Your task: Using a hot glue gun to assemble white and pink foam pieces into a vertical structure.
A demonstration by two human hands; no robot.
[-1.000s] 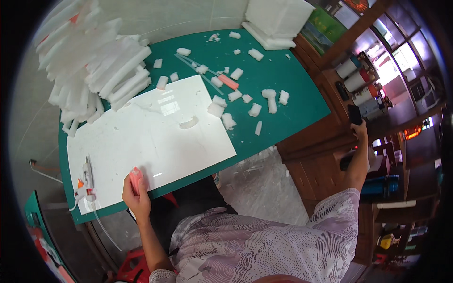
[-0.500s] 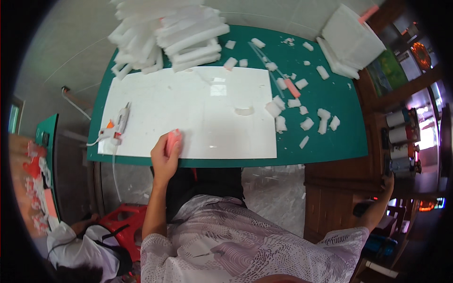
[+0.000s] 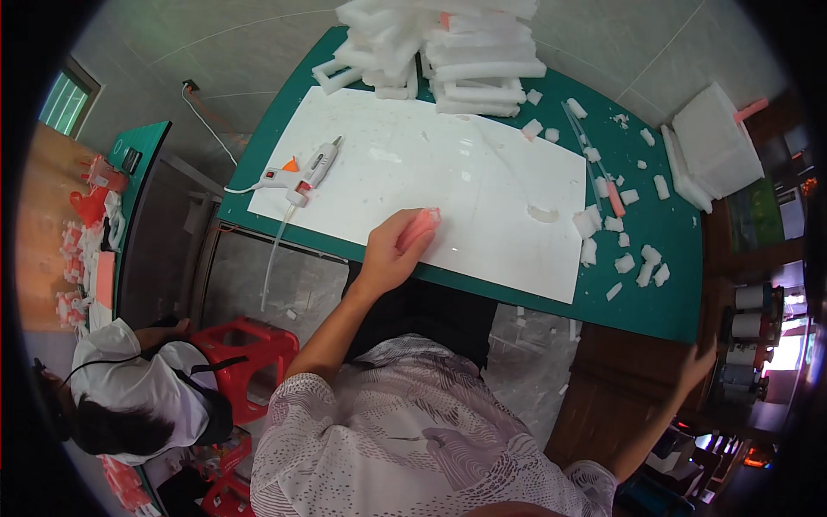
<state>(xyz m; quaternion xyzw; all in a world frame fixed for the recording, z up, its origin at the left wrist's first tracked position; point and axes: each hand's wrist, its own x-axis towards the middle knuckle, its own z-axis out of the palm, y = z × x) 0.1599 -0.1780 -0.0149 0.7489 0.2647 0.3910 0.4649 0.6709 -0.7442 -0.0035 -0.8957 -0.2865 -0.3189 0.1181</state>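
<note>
A grey wall (image 3: 250,47) is crossed by thin pale lines, and at its left a small barred window (image 3: 67,103) is set. The grey floor (image 3: 530,370) is littered with white scraps and flanked by a dark wooden cabinet (image 3: 594,379), beyond which bright light (image 3: 791,346) is seen. A red stool (image 3: 245,332) is placed near a green-topped side table (image 3: 145,138).

The board (image 3: 482,241) lies on the counter (image 3: 637,314). On the board's left end rests the glue gun (image 3: 301,177); its glue stick (image 3: 272,258) hangs past the board's near edge. Over that edge's middle, the left hand (image 3: 392,252) holds a block (image 3: 419,227). Just behind the board stand foam stacks (image 3: 482,69); right of it lie foam scraps (image 3: 650,258), then, farther back, foam slabs (image 3: 715,146). The right hand (image 3: 696,366) is before and right of the board; a stool (image 3: 254,345) and a co-worker (image 3: 142,379), before and left.
</note>
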